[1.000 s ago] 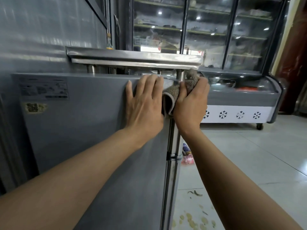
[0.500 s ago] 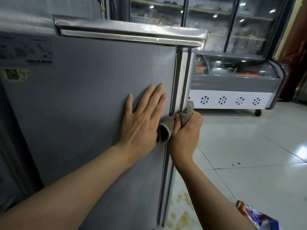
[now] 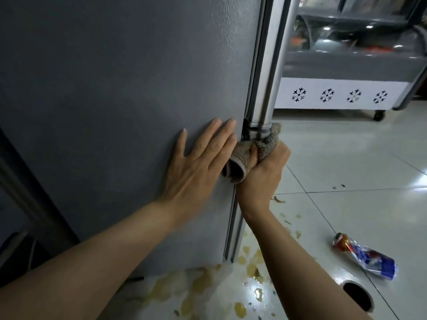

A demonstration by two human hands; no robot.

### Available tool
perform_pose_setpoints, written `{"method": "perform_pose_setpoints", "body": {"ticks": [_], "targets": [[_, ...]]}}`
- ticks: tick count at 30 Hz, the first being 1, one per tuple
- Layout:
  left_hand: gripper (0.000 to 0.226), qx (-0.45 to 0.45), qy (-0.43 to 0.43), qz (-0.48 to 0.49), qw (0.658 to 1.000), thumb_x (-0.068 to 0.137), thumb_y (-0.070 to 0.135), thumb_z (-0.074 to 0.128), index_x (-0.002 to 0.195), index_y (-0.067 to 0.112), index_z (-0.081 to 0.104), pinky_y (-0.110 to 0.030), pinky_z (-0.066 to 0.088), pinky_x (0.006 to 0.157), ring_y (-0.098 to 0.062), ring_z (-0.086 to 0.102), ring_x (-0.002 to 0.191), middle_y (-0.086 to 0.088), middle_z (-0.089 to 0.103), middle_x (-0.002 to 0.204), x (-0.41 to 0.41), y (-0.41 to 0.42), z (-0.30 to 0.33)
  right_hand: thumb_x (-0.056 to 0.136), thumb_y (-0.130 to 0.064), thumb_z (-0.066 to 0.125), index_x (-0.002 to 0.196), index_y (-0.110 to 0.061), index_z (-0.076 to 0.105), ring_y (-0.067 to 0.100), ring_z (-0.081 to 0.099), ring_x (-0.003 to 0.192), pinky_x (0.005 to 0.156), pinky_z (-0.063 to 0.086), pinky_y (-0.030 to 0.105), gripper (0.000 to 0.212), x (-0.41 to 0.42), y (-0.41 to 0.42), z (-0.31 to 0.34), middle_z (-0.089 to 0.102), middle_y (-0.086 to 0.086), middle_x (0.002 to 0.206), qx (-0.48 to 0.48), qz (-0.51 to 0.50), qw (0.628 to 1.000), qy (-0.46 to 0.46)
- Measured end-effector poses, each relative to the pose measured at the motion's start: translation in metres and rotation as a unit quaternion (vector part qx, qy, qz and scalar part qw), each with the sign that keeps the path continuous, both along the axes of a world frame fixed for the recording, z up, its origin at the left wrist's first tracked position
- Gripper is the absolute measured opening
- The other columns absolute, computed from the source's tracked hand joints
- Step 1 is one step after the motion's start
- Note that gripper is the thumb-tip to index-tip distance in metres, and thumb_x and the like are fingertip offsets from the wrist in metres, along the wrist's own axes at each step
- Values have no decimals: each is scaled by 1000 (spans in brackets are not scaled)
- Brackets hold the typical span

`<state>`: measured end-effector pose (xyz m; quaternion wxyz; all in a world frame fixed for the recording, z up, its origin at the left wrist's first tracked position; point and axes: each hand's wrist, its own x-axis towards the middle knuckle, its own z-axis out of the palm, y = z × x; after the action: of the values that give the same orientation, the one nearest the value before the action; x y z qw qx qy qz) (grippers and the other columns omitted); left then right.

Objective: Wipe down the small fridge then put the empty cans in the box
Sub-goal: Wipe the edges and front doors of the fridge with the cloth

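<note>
Hands: two; left hand (image 3: pixel 198 162) flat, fingers straight, on fridge (image 3: pixel 129 93) side.
Right hand (image 3: pixel 265 172): clenched round one cloth (image 3: pixel 242 158) at the fridge's front edge.
Cans: one crushed can (image 3: pixel 365 256), floor, right of the grip.
Hidden: fridge top cut off; cloth partly covered.

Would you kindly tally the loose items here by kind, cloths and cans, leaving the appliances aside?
Cloths: 1, the cloth, gripped by the right hand at the fridge edge.
Cans: 1, the crushed can, on the floor.
Total: 2.
</note>
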<state>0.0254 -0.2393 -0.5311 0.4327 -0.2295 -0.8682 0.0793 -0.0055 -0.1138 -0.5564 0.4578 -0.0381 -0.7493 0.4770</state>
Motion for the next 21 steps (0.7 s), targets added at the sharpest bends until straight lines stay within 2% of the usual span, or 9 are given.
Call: {"method": "perform_pose_setpoints", "body": {"ticks": [4,7,10,13,16,19,21], "targets": [[58,-34,15,2,999,90,8,27,147,14,23,-53,17,105,-20,14,143,-2,14,155,-1,-1,-27,91,-41,36,122,-5,45,30,53,99,76,46,42,48,3,-1,-25,46,12,113,-6,5,1000,-3],[55,-47,24,-2,999,94,4,14,147,13,24,-52,19,105,-19,18,142,-1,17,154,-2,-1,-48,91,-37,39,123,1,47,23,48,102,75,40,27,50,3,1,-44,47,18,113,-6,8,1000,-1],[58,-76,13,-13,997,89,3,22,146,11,23,-52,18,104,-18,18,141,-1,17,154,-2,-4,-69,90,-38,40,121,0,49,9,41,90,69,33,18,49,6,2,-74,43,9,103,-11,19,1000,-13],[58,-121,-1,-16,993,88,5,23,146,11,23,-52,12,106,-18,17,141,0,16,154,0,-11,-93,90,-41,40,120,-4,48,9,42,89,68,33,13,48,11,2,-111,39,1,102,-25,34,998,-43],[57,-160,-9,-13,987,93,2,12,148,14,20,-51,4,107,-17,15,142,1,13,155,1,-18,-117,89,-42,38,115,-3,48,7,40,86,70,32,4,47,17,3,-142,38,1,100,-31,56,996,-62],[57,-195,-5,-8,981,92,7,25,148,17,19,-51,3,108,-18,13,142,2,10,156,0,-21,-140,89,-43,39,118,-5,46,9,41,89,74,35,11,48,21,5,-169,37,-1,101,-42,79,992,-92],[59,-210,3,-5,978,92,9,30,149,18,17,-52,1,110,-19,10,143,3,9,156,0,-21,-155,88,-45,39,119,-5,44,-1,42,87,74,36,6,52,25,7,-185,38,1,103,-57,93,987,-119]]}}
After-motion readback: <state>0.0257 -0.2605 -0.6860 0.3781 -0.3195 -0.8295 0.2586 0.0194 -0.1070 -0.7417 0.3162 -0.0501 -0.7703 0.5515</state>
